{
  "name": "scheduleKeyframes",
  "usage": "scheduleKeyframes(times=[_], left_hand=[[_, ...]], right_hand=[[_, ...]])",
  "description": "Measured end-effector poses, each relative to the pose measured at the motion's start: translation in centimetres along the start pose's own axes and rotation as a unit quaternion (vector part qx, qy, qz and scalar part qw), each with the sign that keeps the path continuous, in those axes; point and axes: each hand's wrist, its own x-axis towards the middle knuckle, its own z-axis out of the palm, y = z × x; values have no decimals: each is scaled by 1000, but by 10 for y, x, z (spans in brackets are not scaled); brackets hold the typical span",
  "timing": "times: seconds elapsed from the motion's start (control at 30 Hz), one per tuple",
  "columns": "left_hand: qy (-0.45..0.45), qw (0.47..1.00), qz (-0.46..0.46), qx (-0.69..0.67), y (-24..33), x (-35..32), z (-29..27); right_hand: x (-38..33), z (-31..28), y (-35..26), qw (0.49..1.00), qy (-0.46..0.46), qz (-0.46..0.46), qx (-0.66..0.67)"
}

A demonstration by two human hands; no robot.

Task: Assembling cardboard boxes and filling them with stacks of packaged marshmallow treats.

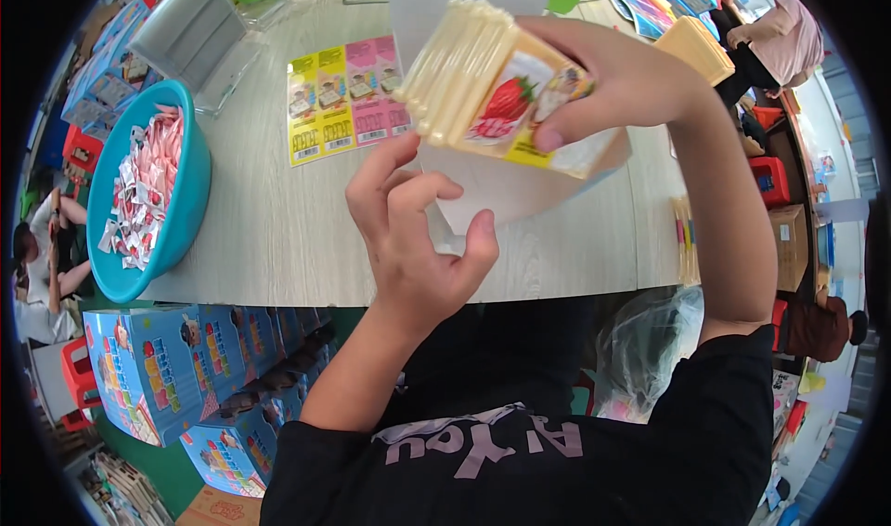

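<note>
My right hand (613, 85) grips a stack of cream plastic cases (464, 80) above the table. Its thumb presses the front case, which bears a strawberry label. Just below and to the left of the stack, my left hand (413, 238) has its fingers bent and apart, with nothing in them; an index fingertip comes close to the stack's lower edge, and I cannot tell whether it touches. Under the stack is a pale box (520, 201), mostly hidden by the stack and my hands. Behind my left hand lies a yellow-and-pink sticker sheet (339, 94).
A teal basin (195, 192) full of small packets stands at the table's left. Blue printed boxes (153, 377) are stacked below the left front edge. A clear plastic bag (650, 350) hangs at the front right. More cream cases (701, 48) lie far right. People work on both sides.
</note>
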Motion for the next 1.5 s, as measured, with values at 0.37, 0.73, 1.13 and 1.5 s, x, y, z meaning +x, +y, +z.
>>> scheduleKeyframes(times=[0.37,0.73,1.13,1.5], left_hand=[[-32,992,9,-122,-18,-1,6],[-45,987,24,-152,-17,3,7],[-74,988,25,-132,-15,2,7],[-93,992,22,-84,-17,2,-1]], right_hand=[[35,8,-6,954,-177,181,-163],[65,11,2,921,-276,198,-191],[27,36,11,940,-23,30,-340],[6,85,10,888,40,-41,-457]])
